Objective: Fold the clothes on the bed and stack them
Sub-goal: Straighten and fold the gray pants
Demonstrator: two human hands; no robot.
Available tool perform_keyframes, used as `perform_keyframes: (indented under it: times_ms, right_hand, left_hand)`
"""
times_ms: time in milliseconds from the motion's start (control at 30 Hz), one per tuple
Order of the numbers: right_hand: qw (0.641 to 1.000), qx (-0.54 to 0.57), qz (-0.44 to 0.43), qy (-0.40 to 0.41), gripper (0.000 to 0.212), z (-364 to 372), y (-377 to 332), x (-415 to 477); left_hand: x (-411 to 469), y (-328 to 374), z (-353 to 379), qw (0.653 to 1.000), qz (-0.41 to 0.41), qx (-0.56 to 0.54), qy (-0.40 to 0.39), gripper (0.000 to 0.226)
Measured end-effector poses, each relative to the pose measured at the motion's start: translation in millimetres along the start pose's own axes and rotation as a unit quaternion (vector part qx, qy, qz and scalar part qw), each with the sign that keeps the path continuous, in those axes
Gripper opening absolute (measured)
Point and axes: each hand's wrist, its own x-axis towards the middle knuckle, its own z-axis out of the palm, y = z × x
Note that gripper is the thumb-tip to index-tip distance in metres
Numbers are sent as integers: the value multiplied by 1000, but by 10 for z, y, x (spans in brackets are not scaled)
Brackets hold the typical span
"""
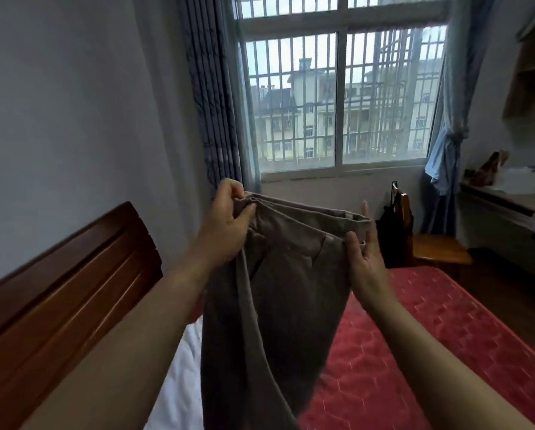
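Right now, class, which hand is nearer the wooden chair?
Right. The right hand holds the trousers at the waistband end beside the wooden chair; the left hand holds the far end.

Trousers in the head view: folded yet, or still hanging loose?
Not folded. The brown trousers hang full-length from the waistband, pinched by the left hand and right hand above the bed.

A pair of grey-brown trousers [278,290] is held up by the waistband above the red bed [430,352], its legs hanging straight down, creased, toward the mattress.
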Motion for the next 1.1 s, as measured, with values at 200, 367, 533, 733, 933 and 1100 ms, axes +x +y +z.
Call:
perform_keyframes:
  times_ms: [200, 367, 533, 733, 933, 1100]
  right_hand:
    - [987, -17, -110, 117, 24, 340, -704, 575]
    - [980, -121, -122, 105, 49, 477, -844, 411]
    - [932, -198, -259, 155, 45, 214, -1237, 657]
    - [941, -285, -163, 84, 28, 51, -985, 338]
    - [949, -262, -151, 91, 33, -163, -602, 32]
    - [984, -173, 27, 29, 58, -22, 255, -862]
  left_hand:
    - [484, 393, -369, 984, -13, -20, 179, 24]
    - [-156, 60, -83, 961, -154, 76, 217, 46]
    - [75, 360, -220, 941, 53, 155, 296, 53]
    - [-271, 252, 27, 960, 19, 201, 195, 45]
    - [-531, 135, 260, 962, 3, 190, 196, 39]
    - [-1030, -209, 473, 964, -56, 199, 165, 38]
